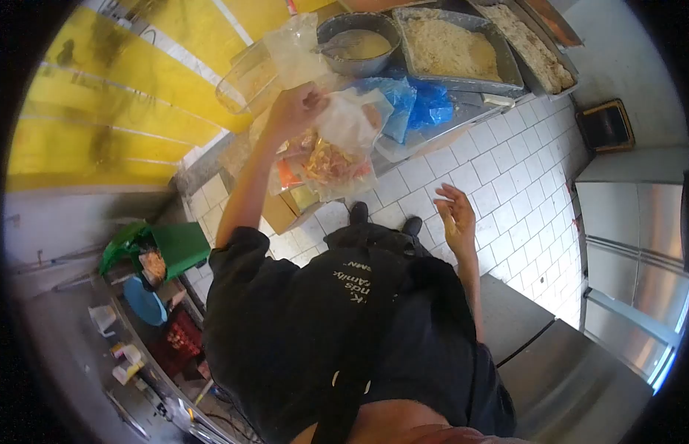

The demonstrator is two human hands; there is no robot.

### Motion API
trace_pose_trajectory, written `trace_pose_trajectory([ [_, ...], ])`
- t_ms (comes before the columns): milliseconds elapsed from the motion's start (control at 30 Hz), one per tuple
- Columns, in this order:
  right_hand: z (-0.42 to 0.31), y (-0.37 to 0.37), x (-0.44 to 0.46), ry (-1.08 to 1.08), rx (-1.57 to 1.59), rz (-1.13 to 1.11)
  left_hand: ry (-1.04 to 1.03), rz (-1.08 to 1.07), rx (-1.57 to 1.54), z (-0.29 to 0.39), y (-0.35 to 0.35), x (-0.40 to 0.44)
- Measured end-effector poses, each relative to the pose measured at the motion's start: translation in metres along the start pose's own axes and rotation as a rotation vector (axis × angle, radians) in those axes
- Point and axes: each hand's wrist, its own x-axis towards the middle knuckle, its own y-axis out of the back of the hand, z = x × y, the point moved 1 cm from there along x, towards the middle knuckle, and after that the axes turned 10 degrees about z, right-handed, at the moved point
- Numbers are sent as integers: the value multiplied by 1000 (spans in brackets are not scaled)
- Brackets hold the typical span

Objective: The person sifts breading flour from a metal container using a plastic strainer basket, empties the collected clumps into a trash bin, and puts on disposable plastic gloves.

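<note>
My left hand is over the counter, its fingers curled at the edge of a translucent plastic sheet. Beneath that sheet lies a clear plastic bag of raw-looking meat pieces. Another crumpled clear bag is just beyond the hand, beside a clear plastic tub. My right hand hangs in the air above the tiled floor, fingers apart, holding nothing. Blue plastic bags lie to the right of the meat.
Along the back stand a bowl of pale batter with a whisk, a tray of flour or crumbs and a long coated tray. A cardboard box is below the counter. Steel cabinets are at right, a green crate at left.
</note>
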Motion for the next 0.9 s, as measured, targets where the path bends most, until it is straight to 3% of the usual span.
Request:
trace_pose_trajectory([
  [67,-3,-17,19,62,167,-30,85,111,2,20,-12,-9],
  [133,-20,-38,36,157,104,-89,160,333,132,24,-23,-13],
  [167,-24,-51,45,201,28,-127,161,344,137,14,-25,-14],
  [233,-30,-80,65,333,-52,-155,197,70,-56,-14,-21,-8],
  [267,-26,-98,74,408,-56,-150,194,80,-49,-10,-12,-6],
  [333,-10,-136,96,495,-51,-166,300,-160,-314,5,6,-12],
  [367,0,-151,105,576,-50,-174,303,-152,-305,6,8,-14],
  [433,17,-170,120,541,-150,-172,280,105,-381,7,11,-15],
  [500,27,-178,123,499,-251,-162,267,222,-411,10,15,-23],
  [533,12,-168,113,596,-308,-33,258,333,-453,13,16,-29],
  [567,-4,-158,104,688,-369,95,261,332,-450,19,17,-35],
  [667,-39,-132,100,788,-188,70,306,465,-376,47,18,-53],
  [700,-49,-125,105,795,-190,69,188,411,-269,58,17,-57],
  [767,-57,-120,112,96,334,-644,68,352,-160,83,13,-68],
  [800,-59,-116,116,98,337,-640,24,269,-171,98,6,-72],
  [867,-56,-111,119,-252,176,-914,-12,132,-162,135,-7,-87],
  [900,-54,-105,112,-249,179,-912,-4,80,-143,151,-13,-95],
])
